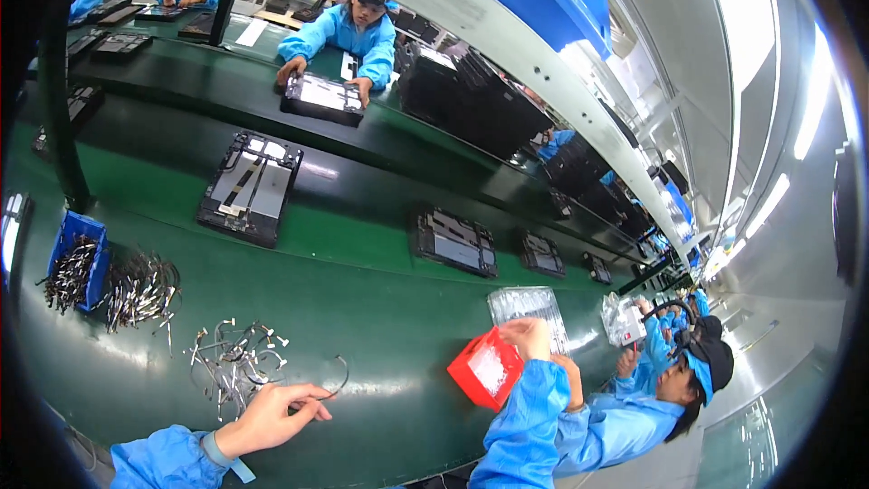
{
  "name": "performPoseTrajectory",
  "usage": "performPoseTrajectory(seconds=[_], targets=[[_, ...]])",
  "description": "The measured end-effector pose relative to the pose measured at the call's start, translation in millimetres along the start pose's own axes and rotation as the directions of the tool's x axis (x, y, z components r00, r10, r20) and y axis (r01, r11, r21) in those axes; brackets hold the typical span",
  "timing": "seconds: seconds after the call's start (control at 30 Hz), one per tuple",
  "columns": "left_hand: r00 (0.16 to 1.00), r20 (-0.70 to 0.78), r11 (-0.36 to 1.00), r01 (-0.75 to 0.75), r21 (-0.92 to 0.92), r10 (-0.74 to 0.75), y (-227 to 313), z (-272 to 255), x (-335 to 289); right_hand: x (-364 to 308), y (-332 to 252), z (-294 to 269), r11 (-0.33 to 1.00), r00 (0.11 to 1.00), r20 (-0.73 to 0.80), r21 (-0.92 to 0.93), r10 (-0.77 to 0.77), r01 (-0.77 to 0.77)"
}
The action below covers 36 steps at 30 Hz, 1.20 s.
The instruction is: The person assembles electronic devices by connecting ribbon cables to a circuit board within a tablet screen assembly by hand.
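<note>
Left hand (pixel 273 417) is pinching a thin cable (pixel 346 373), curved length running rightward and away just beyond the fingertips; right hand (pixel 529 337), farther off, is hanging at a red box (pixel 463 375), finger closure unclear.

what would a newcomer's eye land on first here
Probably the bright red box on the green worktop, right of centre, with the right grip over its top. Left of it, the left grip pinches a thin curved cable, beside a loose tangle of cables. A blue bin stands far left.
</note>
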State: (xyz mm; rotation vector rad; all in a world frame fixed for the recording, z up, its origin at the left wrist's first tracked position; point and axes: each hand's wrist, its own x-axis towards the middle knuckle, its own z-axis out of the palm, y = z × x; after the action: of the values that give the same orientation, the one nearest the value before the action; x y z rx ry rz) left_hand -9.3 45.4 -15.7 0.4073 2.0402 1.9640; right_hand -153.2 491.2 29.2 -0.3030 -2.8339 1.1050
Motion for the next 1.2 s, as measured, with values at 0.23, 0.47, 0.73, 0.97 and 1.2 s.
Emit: performPoseTrajectory(seconds=[0.23, 0.47, 0.73, 0.97, 1.2], targets=[[0.999, -0.001, 0.999, -0.045, 0.022, 0.045, 2, 1, 1, 167, 6, 23, 0.969, 0.992, -0.027, -0.219, -0.122, 0.114], [0.995, 0.056, 0.99, -0.092, 0.107, 0.086, 11, -3, -1, 251, 90, -4, 0.91, 0.971, -0.017, -0.346, 0.238, -0.229], [1.0, -0.002, 0.995, 0.022, 0.102, -0.022, 21, -2, -6, 221, -4, 57, 0.916, 0.947, 0.128, 0.242, 0.296, -0.319], [0.981, -0.088, 0.975, -0.158, 0.156, 0.173, 36, -2, -13, 198, -49, 41, 0.744, 0.928, 0.372, 0.623, -0.011, -0.241], [0.972, -0.207, 0.993, -0.104, 0.061, 0.115, 42, 16, -48, 105, -98, 96, 0.96, 0.463, 0.87, 0.252, -0.169, -0.123]])
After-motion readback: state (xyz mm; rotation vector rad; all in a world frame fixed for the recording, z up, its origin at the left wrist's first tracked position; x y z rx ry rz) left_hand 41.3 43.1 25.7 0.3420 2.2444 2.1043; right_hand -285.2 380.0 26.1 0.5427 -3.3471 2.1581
